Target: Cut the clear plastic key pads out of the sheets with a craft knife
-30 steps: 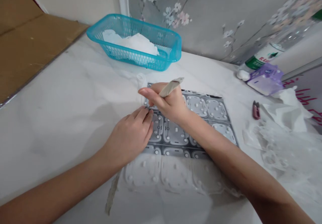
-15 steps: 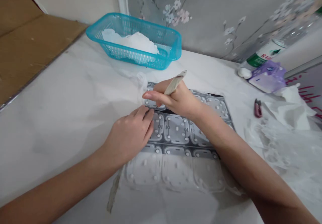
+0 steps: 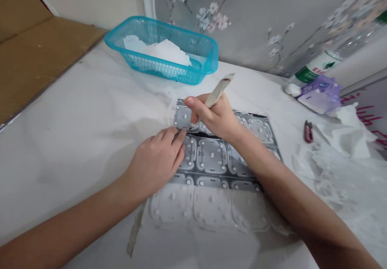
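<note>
A dark sheet (image 3: 211, 174) bearing rows of rounded, translucent square pieces lies on the white table. Pale film covers its nearest row. My right hand (image 3: 216, 114) is closed around a slim, pale stick-like tool (image 3: 220, 90) that looks wrapped in tape. The tool's upper end points up and back; its lower end is mostly hidden by my fingers, close to the sheet's far-left piece (image 3: 183, 116). My left hand (image 3: 159, 158) lies flat on the sheet's left edge, fingertips beside the dark gap between the far and middle rows, close to the right hand.
A blue plastic basket (image 3: 163, 65) with white material stands at the back. At right are a bottle (image 3: 317, 65), a purple packet (image 3: 321, 94), small dark red clippers (image 3: 308, 132) and crumpled clear film (image 3: 347, 188). A grey strip (image 3: 135, 232) lies front left; cardboard (image 3: 45, 55) borders the left.
My right hand has shifted slightly right with the tool, uncovering more of the far-left piece and the dark gap. My left hand stays almost in place.
</note>
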Motion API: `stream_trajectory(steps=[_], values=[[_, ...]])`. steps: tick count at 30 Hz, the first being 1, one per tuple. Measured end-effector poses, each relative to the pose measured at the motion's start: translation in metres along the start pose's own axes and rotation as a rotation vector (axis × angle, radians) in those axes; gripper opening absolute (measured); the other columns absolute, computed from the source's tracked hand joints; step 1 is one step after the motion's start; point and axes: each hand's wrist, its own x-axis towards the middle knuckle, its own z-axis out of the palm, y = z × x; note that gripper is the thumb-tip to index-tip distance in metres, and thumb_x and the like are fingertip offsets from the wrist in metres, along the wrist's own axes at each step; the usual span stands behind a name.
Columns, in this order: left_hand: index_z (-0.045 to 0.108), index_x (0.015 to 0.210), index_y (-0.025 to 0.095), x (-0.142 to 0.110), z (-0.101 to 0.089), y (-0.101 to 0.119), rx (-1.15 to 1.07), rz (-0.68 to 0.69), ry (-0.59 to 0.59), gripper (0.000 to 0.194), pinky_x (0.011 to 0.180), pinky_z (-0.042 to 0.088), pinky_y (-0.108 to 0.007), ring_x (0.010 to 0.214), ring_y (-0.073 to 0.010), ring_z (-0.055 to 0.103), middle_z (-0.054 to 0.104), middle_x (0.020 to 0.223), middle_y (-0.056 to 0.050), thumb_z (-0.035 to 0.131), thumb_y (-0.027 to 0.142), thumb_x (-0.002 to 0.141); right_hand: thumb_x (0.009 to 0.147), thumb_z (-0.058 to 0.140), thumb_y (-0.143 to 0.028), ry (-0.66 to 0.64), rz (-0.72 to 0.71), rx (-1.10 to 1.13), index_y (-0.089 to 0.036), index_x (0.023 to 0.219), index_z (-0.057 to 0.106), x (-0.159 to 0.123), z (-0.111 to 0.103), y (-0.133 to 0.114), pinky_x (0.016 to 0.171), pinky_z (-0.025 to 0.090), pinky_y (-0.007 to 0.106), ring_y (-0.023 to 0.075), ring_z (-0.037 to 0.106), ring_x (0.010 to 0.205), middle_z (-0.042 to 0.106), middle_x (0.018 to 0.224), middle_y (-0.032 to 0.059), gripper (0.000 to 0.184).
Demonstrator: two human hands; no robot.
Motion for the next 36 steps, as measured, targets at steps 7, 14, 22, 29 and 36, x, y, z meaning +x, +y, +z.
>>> stream_trajectory(steps=[7,14,22,29,36], values=[[0.061,0.117,0.009,0.001,-0.002,-0.001,0.018,0.033,0.011,0.036,0.061,0.051,-0.035,0.079,-0.0251,0.065,0.065,0.101,-0.014,0.040,0.017,0.089,0.089,0.048,-0.054,0.057,-0.028,0.062,-0.018,0.046,0.052,-0.001,0.009,0.003,0.053,0.039,0.022,0.0079,0.044,0.046,0.048,0.043,-0.0014,0.057],[0.061,0.117,0.011,0.002,-0.004,0.000,0.003,0.000,-0.042,0.034,0.058,0.051,-0.035,0.077,-0.0254,0.066,0.065,0.103,-0.015,0.041,0.018,0.090,0.087,0.052,-0.054,-0.166,-0.043,0.007,-0.018,0.051,0.054,0.002,-0.002,0.004,0.051,0.035,0.024,0.0088,0.045,0.050,0.050,0.050,-0.0014,0.051],[0.062,0.116,0.013,0.002,-0.007,0.001,0.048,0.009,-0.027,0.034,0.051,0.047,-0.032,0.069,-0.0215,0.065,0.067,0.102,-0.011,0.039,0.018,0.091,0.087,0.053,-0.053,-0.188,-0.008,-0.031,-0.018,0.046,0.050,0.006,-0.014,0.003,0.055,0.040,0.024,0.0089,0.044,0.048,0.048,0.044,-0.0009,0.054],[0.061,0.116,0.012,0.001,-0.006,0.000,0.049,0.029,-0.041,0.034,0.057,0.049,-0.034,0.073,-0.0230,0.065,0.065,0.102,-0.014,0.038,0.016,0.091,0.090,0.046,-0.053,0.074,0.020,0.039,-0.019,0.040,0.044,0.000,0.004,0.004,0.054,0.042,0.023,0.0087,0.048,0.045,0.044,0.039,-0.0013,0.060],[0.061,0.117,0.011,0.001,-0.006,-0.001,0.047,0.048,-0.036,0.035,0.058,0.050,-0.035,0.074,-0.0242,0.064,0.064,0.103,-0.015,0.039,0.016,0.090,0.090,0.049,-0.051,0.097,-0.043,0.123,-0.017,0.048,0.052,-0.004,0.015,0.007,0.052,0.039,0.021,0.0075,0.047,0.047,0.047,0.044,-0.0017,0.054]])
